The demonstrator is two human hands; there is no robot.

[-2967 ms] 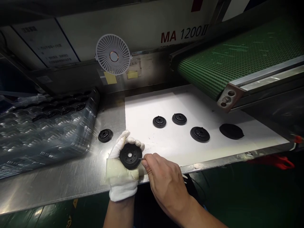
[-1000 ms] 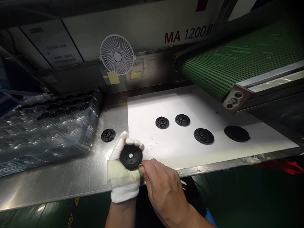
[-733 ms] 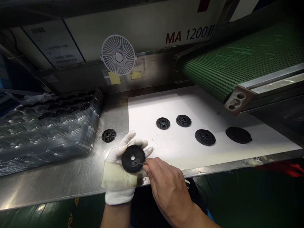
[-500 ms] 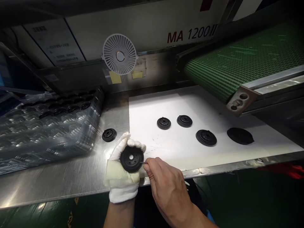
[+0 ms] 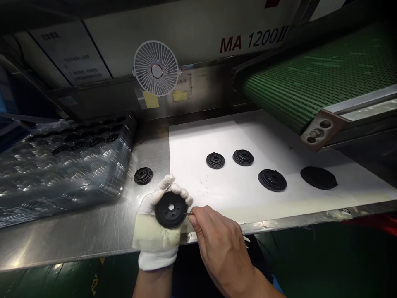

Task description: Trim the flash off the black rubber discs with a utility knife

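My left hand, in a white glove with a pale yellowish cover over the palm, cradles a black round disc with a central hole and smaller holes around it. The gloved fingers curl around its far and right edge. My bare right hand pinches a slim pointed metal tool. Its tip meets the right rim of the disc; most of the tool is hidden in the fist. Left of the white sheet, a black ribbed disc lies on the metal table near my left fingertips.
Several black discs, one of them a ribbed disc, lie on a white sheet. Stacked clear plastic trays holding black parts stand at left. A green conveyor belt overhangs the right side. A white fan stands behind.
The held disc has turned slightly in my left hand, which has shifted a little left. The tool tip stays at its right rim. The view has moved slightly.
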